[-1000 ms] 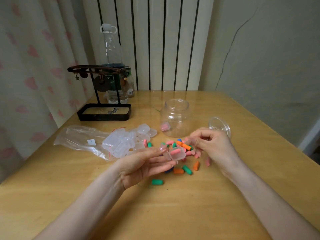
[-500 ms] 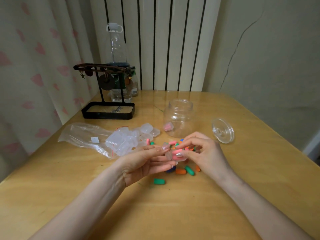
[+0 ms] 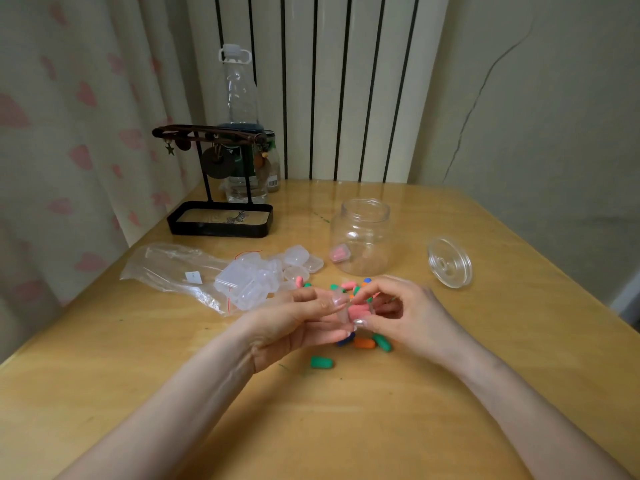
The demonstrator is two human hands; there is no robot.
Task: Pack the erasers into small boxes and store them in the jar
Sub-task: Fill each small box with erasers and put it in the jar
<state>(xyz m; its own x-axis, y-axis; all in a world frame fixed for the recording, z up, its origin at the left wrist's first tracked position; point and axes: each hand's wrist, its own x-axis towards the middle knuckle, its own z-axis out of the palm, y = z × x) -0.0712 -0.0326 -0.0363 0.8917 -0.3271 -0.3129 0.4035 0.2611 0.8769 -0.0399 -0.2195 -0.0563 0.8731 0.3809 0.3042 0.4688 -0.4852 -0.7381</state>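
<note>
Just in front of the jar [image 3: 367, 233], the left hand [image 3: 294, 323] and right hand [image 3: 412, 315] together pinch a small clear box [image 3: 341, 306] holding pink erasers [image 3: 358, 310]; loose coloured erasers [image 3: 364, 342] lie beneath, one packed box [image 3: 340, 253] inside the jar.

Jar [image 3: 361, 237] mouth open; bare table [image 3: 410, 244] betw. it & lid [image 3: 449, 263]; boxes [image 3: 256, 282] crowd left.

Both hands, left [image 3: 294, 323] and right [image 3: 405, 317], pinch small box [image 3: 346, 308] holding pink erasers [image 3: 358, 310] above table [image 3: 346, 427] centre; open jar [image 3: 362, 237] behind.
</note>
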